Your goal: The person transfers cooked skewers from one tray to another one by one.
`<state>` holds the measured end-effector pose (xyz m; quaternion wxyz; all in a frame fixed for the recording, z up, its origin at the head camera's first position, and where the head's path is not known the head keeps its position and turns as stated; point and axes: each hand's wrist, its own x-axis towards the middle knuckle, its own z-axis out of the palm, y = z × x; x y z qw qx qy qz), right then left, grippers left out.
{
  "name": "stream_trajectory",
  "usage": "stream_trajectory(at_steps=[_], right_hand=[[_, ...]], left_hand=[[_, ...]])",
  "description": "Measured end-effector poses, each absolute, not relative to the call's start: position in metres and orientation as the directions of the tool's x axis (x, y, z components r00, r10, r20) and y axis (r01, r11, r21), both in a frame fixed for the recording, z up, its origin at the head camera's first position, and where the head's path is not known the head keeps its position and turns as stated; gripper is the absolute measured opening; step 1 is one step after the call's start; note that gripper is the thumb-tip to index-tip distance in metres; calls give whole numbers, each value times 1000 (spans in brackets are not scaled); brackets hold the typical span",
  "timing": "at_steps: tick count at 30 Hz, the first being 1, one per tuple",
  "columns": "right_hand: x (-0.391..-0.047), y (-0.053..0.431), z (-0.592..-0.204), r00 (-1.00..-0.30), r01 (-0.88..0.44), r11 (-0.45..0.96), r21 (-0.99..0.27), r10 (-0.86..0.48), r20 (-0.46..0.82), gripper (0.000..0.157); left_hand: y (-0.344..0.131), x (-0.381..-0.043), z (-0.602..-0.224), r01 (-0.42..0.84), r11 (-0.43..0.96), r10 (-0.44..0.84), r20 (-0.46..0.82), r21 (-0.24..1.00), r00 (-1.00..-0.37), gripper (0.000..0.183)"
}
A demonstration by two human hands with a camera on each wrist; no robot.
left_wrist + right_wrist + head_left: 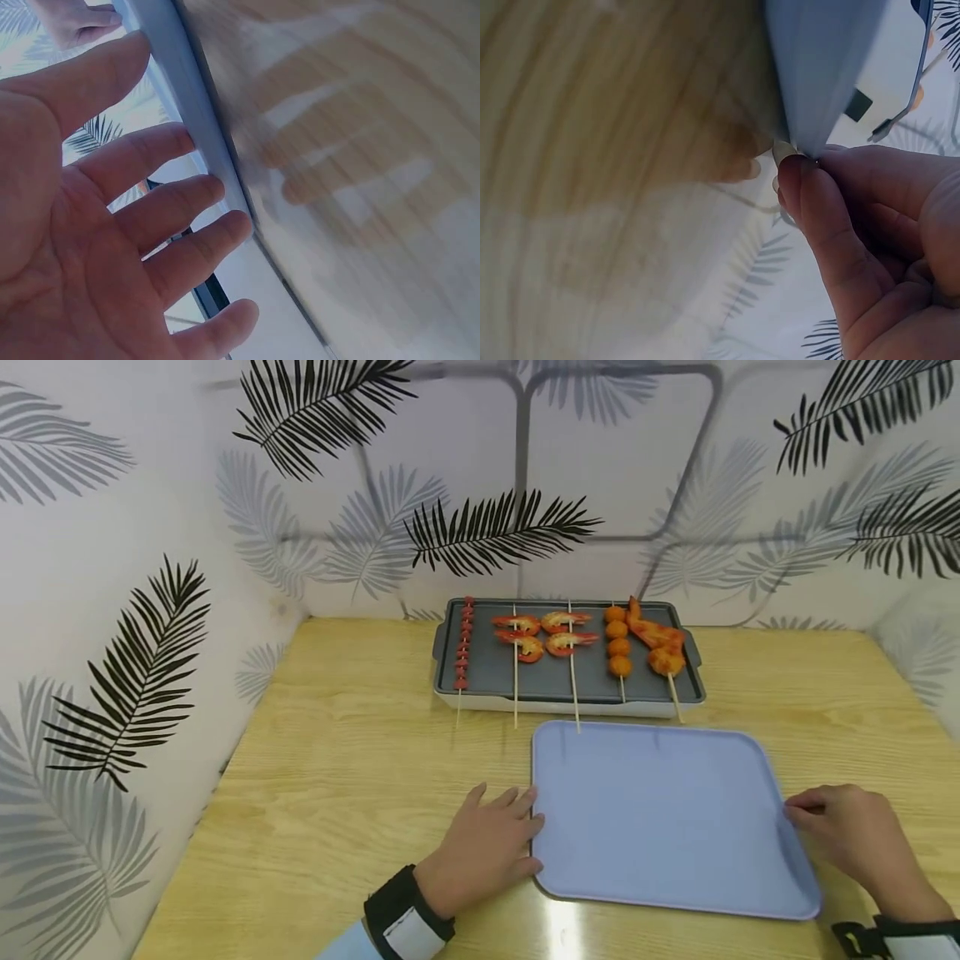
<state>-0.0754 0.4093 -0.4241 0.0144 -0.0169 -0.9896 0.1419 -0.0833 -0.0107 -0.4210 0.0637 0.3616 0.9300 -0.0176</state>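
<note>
A blue-lavender rectangular tray [652,818] lies flat on the table in front of the grill in the head view. My left hand [480,847] is at its left edge, fingers spread and fairly straight. In the left wrist view several fingertips [210,187] touch the tray's rim [176,67] from outside. On the opposite side my right hand [858,831] pinches the right rim. Close up in the right wrist view, thumb and curled fingers [832,217] meet at the tray's edge [817,82].
Behind the tray stands a dark grill plate [543,681] on a white base. It bears a red-piece skewer [463,647], two shrimp skewers [517,647], a ball skewer [618,647] and a chicken wing skewer [665,660]. Stick ends overhang its front. Leaf-patterned sheeting [465,443] rises behind the wooden table [337,760].
</note>
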Motion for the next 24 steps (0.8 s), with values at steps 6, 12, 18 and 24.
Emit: stream_trajectory(at_steps=[6,12,18,24], right_hand=[[-77,400,-423,-1000,22,949,-316,18,-17,10],[-76,390,-423,-999,-22,952,-307,-28,-16,9],[-75,379,-424,-999,-36,944,-329,-43,-14,8],[-75,371,-424,-998,-23,937,-349,-40,-42,7]], left_hand=[[-22,-83,-418,661,749,660,-137,47,-738,49],[-35,-80,-420,639,760,650,-141,117,-747,48],[-49,-79,-423,620,766,641,-146,169,-753,49],[-59,-80,-420,603,770,635,-155,208,-757,50]])
